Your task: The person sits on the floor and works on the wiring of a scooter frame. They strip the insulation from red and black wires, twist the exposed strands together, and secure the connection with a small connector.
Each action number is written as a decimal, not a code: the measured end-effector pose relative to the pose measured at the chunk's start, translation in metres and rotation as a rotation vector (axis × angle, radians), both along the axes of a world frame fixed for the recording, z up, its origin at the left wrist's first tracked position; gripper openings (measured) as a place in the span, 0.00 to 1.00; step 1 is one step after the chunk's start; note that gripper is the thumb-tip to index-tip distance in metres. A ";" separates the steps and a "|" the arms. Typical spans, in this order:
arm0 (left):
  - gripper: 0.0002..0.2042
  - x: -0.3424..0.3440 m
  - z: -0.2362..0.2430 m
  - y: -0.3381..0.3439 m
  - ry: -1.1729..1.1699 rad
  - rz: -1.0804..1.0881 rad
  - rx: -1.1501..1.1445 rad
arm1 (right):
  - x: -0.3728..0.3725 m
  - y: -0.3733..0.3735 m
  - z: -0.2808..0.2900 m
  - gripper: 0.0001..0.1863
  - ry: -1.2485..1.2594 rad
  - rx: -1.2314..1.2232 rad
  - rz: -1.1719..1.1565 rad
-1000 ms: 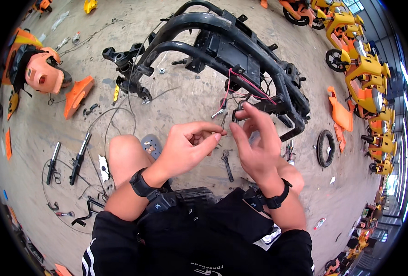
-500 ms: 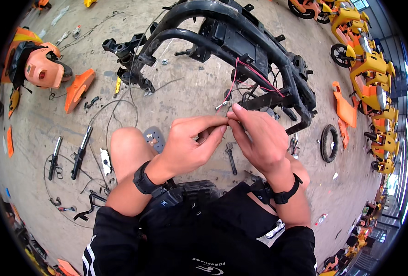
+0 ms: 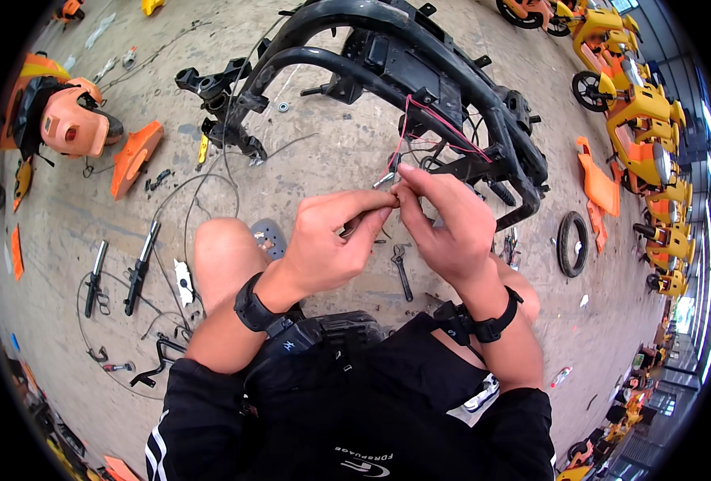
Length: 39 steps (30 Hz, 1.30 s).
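Both my hands meet in front of me, fingertips touching, just below the black tubular scooter frame (image 3: 375, 22). My left hand (image 3: 330, 240) is closed, its thumb and index finger pinching at a thin wire. My right hand (image 3: 452, 228) pinches at the same spot from the other side. A dark wire end (image 3: 398, 160) leads up from between the fingers toward the frame. Beside it, a pink wire (image 3: 404, 122) runs up to the frame and loops across it. My fingertips hide the gripped section.
An adjustable wrench (image 3: 403, 272) lies on the floor below my hands. To the left are two shock absorbers (image 3: 141, 268), loose cables and an orange panel (image 3: 137, 159). A tyre (image 3: 572, 244) and an orange body part (image 3: 598, 188) lie right, near parked yellow scooters (image 3: 642, 120).
The fingers of both hands stay pinched together and have shifted slightly upward in the picture. The whole view has moved a little; nothing has been let go.
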<state>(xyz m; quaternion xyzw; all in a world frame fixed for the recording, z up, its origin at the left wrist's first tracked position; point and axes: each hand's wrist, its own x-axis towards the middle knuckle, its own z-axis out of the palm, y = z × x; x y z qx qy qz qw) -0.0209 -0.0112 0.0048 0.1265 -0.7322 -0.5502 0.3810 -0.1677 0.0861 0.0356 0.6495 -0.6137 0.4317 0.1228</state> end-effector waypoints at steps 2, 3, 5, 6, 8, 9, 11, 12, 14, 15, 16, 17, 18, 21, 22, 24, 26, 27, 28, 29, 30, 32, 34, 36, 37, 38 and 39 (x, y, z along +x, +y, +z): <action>0.08 0.000 0.000 0.000 -0.001 -0.001 -0.007 | 0.000 0.000 0.002 0.19 -0.082 0.010 0.000; 0.08 0.000 -0.001 -0.001 -0.008 -0.005 0.000 | 0.000 0.001 0.003 0.19 -0.123 0.015 0.000; 0.09 0.001 -0.001 -0.001 -0.008 -0.016 0.003 | 0.001 0.007 0.004 0.20 -0.148 0.026 0.001; 0.08 0.001 -0.002 -0.001 0.001 -0.021 -0.002 | 0.002 0.008 0.004 0.20 -0.161 0.031 0.004; 0.08 0.001 -0.002 0.001 0.014 -0.020 -0.003 | 0.002 0.008 0.000 0.21 -0.098 -0.043 -0.008; 0.08 0.000 -0.002 0.003 0.019 -0.013 0.000 | 0.002 0.008 -0.002 0.22 -0.067 -0.079 -0.016; 0.08 0.000 -0.002 0.005 0.033 -0.005 0.013 | -0.002 0.009 -0.002 0.24 0.036 -0.078 0.032; 0.07 -0.001 -0.003 0.005 0.044 -0.002 0.023 | -0.003 0.009 -0.002 0.25 0.086 -0.078 0.057; 0.07 -0.001 -0.003 0.005 0.049 0.004 0.012 | 0.000 0.009 0.002 0.24 0.109 -0.055 0.052; 0.07 -0.001 -0.002 0.005 0.044 0.008 -0.009 | 0.000 0.009 0.003 0.23 0.120 -0.044 0.050; 0.08 0.000 -0.001 0.004 0.038 0.012 -0.030 | 0.000 0.009 0.003 0.24 0.132 -0.034 0.052; 0.08 0.000 -0.001 0.004 0.032 0.012 -0.040 | -0.001 0.009 0.003 0.25 0.144 -0.024 0.053; 0.08 0.000 0.000 0.004 0.026 0.012 -0.050 | -0.001 0.009 0.003 0.26 0.155 -0.014 0.055; 0.08 -0.001 0.001 0.003 0.039 0.018 -0.051 | 0.000 0.007 -0.005 0.31 0.155 -0.019 0.045; 0.08 -0.001 0.001 0.003 0.048 0.020 -0.046 | 0.000 0.007 -0.005 0.31 0.148 -0.014 0.049; 0.09 0.000 0.000 0.003 0.041 0.023 -0.043 | 0.001 0.005 -0.006 0.32 0.135 -0.005 0.059; 0.09 0.000 0.000 0.003 0.034 0.027 -0.060 | 0.001 0.003 -0.004 0.32 0.118 0.013 0.066; 0.09 0.000 0.001 0.002 0.031 0.029 -0.079 | 0.002 0.002 -0.003 0.32 0.108 0.021 0.069; 0.09 0.000 0.001 0.001 0.029 0.031 -0.098 | 0.001 0.002 -0.003 0.32 0.105 0.030 0.073; 0.09 0.000 0.000 0.000 0.030 0.032 -0.104 | 0.001 0.001 -0.003 0.32 0.101 0.038 0.078; 0.08 0.000 -0.002 0.000 0.031 0.033 -0.109 | 0.002 0.001 -0.004 0.32 0.097 0.045 0.083; 0.08 0.001 -0.002 -0.001 0.020 0.027 -0.125 | 0.004 0.000 -0.002 0.31 0.082 0.050 0.068; 0.08 0.001 -0.002 -0.002 -0.004 0.015 -0.145 | 0.006 0.001 0.002 0.29 0.033 0.068 0.053; 0.08 0.000 -0.001 -0.003 0.031 0.023 -0.141 | 0.006 0.001 0.005 0.26 -0.051 0.094 0.046; 0.08 0.000 0.000 -0.004 0.048 0.028 -0.139 | 0.005 0.002 0.004 0.26 -0.087 0.082 0.043; 0.07 -0.001 0.001 -0.003 0.053 0.025 -0.112 | 0.004 0.004 0.002 0.26 -0.120 0.071 0.038; 0.07 -0.002 0.001 -0.002 0.058 0.023 -0.085 | 0.003 0.007 0.001 0.26 -0.154 0.060 0.033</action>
